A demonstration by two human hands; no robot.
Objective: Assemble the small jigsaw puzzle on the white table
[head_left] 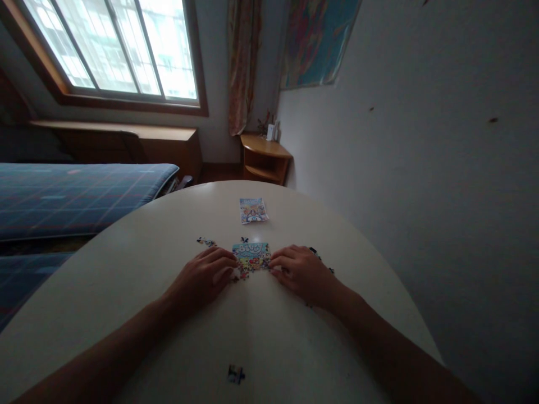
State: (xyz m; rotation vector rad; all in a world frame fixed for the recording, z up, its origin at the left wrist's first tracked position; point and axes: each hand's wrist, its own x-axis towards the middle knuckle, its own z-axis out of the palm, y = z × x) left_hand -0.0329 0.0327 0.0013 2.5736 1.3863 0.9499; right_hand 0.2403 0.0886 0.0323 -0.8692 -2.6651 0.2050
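A small, partly assembled jigsaw puzzle (251, 255) lies flat on the white table, its light blue top showing large letters and its lower part crowded with colourful figures. My left hand (208, 269) holds its left edge, fingers bent and thumb below them. From the other side, my right hand (301, 272) grips the right edge with curled fingers and thumb close together. Whether a loose piece is between those fingertips is too small to tell. The puzzle's lower edge is uneven, with loose puzzle pieces (244, 275) by the left fingertips.
Puzzle pieces (206, 242) lie beyond my left hand, and others (314, 251) partly behind my right. One joined bit (236, 374) is near me. A printed picture sheet (253, 211) lies farther back on the round table (177, 219). A wall (412, 185) borders the right; a plaid mattress (84, 193) is left.
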